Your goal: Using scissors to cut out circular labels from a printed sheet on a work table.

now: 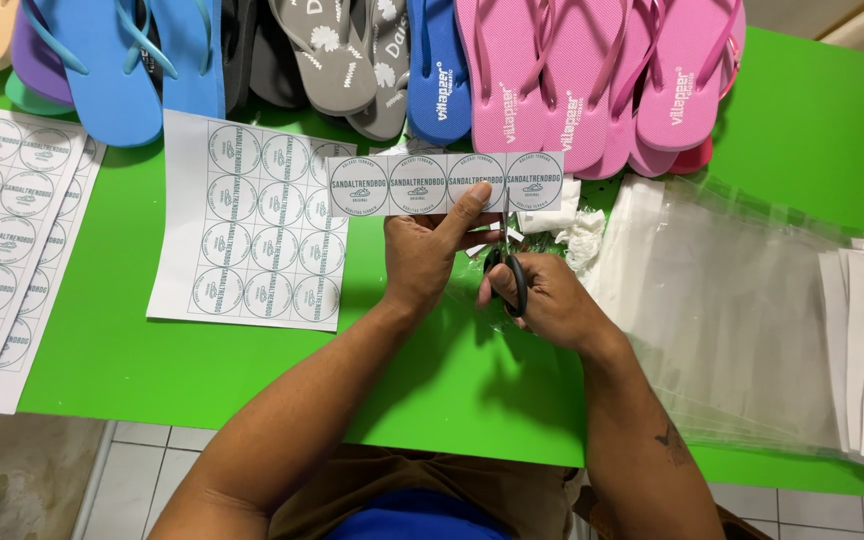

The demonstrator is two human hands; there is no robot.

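Sandals [512,80] behind – bags [722,300] R

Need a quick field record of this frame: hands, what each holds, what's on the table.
left hand: pinches a paper strip of four round labels
right hand: holds black-handled scissors, blades at the strip's lower edge
table: bright green
label sheets: printed circles, left of the hands; more at far left
flip-flops: pink, blue, grey pairs along the far edge
clear bags: stacked at right
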